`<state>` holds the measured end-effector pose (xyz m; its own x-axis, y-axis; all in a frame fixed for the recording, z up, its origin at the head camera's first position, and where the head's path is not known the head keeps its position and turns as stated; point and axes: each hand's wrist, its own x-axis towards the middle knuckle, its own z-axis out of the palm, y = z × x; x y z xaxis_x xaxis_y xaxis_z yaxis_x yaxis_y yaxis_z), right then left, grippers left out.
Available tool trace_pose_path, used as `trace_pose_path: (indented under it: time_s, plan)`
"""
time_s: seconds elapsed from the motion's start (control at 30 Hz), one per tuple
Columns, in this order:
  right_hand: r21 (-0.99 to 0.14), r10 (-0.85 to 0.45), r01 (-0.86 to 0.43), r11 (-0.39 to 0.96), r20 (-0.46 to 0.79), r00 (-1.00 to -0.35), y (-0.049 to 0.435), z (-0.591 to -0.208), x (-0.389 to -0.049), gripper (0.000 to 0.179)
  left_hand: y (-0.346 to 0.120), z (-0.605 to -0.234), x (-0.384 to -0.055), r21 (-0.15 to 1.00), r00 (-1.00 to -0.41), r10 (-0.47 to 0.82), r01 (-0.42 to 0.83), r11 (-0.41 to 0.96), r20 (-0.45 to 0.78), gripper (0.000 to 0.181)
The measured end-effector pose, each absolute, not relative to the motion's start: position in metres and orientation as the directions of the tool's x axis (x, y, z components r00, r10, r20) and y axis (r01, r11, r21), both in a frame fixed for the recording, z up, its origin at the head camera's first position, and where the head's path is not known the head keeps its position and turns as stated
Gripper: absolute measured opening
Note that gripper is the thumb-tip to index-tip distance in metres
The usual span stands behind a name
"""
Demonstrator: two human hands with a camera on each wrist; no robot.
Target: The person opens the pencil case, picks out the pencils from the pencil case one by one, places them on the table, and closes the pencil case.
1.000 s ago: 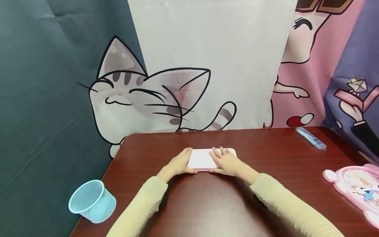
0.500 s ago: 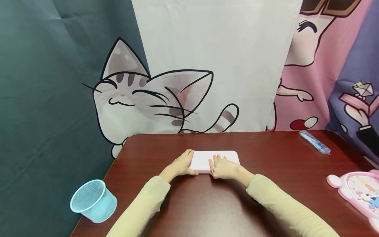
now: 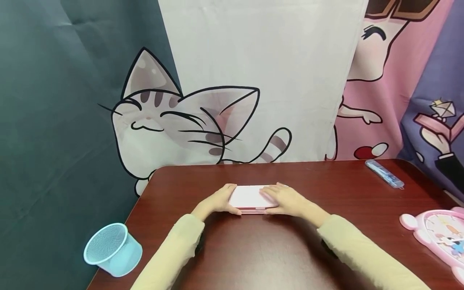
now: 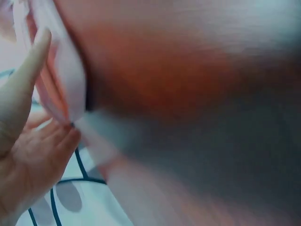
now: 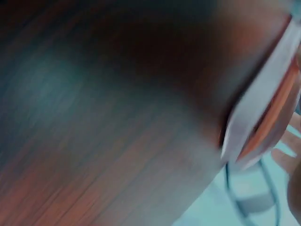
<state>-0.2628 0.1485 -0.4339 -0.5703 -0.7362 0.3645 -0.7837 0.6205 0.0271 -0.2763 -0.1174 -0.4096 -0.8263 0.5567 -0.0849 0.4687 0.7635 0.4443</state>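
A flat white-and-pink case [image 3: 247, 196] lies on the brown table [image 3: 253, 249] in front of the person. My left hand [image 3: 219, 200] grips its left end, thumb at the front edge and fingers round the far side. At the right end, my right hand [image 3: 288, 200] holds it with fingers over the top and thumb at the front. A pink-orange gap runs along the side of the case [image 4: 71, 70] in the left wrist view; the right wrist view shows the same between the case's [image 5: 256, 101] two white halves. What is inside cannot be seen.
A light blue mesh pen holder [image 3: 117, 251] stands at the table's left edge. At the far right lies a slim blue clear-topped box [image 3: 384, 173]. A pink clock with rounded ears [image 3: 433, 231] lies nearer on the right. A cartoon-print curtain [image 3: 275, 80] hangs behind the table.
My right hand drew its fingers toward the case's front edge, then moved right to grip the right end. The front edge now shows a wider pink band. The left hand stays at the left end.
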Motion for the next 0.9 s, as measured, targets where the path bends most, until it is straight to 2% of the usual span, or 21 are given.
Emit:
trace_pose_path:
  time_s: [0.07,0.13,0.27,0.4,0.47,0.5,0.6,0.7,0.8,0.9]
  plan:
    - [-0.160,-0.657,-0.724,0.671,0.322,-0.681,0.165,-0.432,-0.262,0.071,-0.121,-0.405,-0.280,0.502,-0.823,0.553,0.427,0.752,-0.129,0.089]
    - [-0.284,-0.587,-0.666,0.689,0.320,-0.744,0.180,-0.430,-0.262,0.073,-0.125,-0.401,-0.285,0.541,-0.823,0.544,0.388,0.747,-0.162,0.084]
    - [-0.473,-0.446,-0.603,0.642,0.408,-0.796,0.197,-0.426,-0.263,0.055,-0.133,-0.398,-0.293,0.604,-0.840,0.516,0.326,0.727,-0.168,0.073]
    - [-0.623,-0.291,-0.528,0.578,0.447,-0.846,0.202,-0.423,-0.269,0.039,-0.133,-0.401,-0.295,0.616,-0.887,0.462,0.350,0.705,-0.024,0.078]
    - [-0.677,-0.201,-0.468,0.567,0.437,-0.876,0.200,-0.422,-0.272,0.036,-0.132,-0.405,-0.293,0.529,-0.884,0.454,0.439,0.726,0.111,0.089]
    - [-0.703,-0.156,-0.436,0.563,0.427,-0.891,0.199,-0.421,-0.275,0.035,-0.131,-0.407,-0.291,0.447,-0.865,0.468,0.497,0.743,0.183,0.095]
    - [-0.747,-0.029,-0.328,0.578,0.382,-0.924,0.195,-0.420,-0.281,0.037,-0.129,-0.414,-0.288,0.125,-0.757,0.559,0.625,0.771,0.338,0.107]
    - [-0.775,0.051,-0.214,0.594,0.301,-0.952,0.191,-0.418,-0.282,0.045,-0.127,-0.421,-0.288,-0.118,-0.673,0.640,0.650,0.751,0.371,0.110]
    - [-0.770,0.064,-0.135,0.624,0.222,-0.973,0.189,-0.419,-0.278,0.051,-0.126,-0.423,-0.290,-0.183,-0.684,0.638,0.618,0.764,0.354,0.113]
    - [-0.746,0.022,-0.128,0.654,0.187,-0.982,0.188,-0.423,-0.274,0.047,-0.125,-0.422,-0.295,-0.132,-0.728,0.594,0.588,0.798,0.342,0.118]
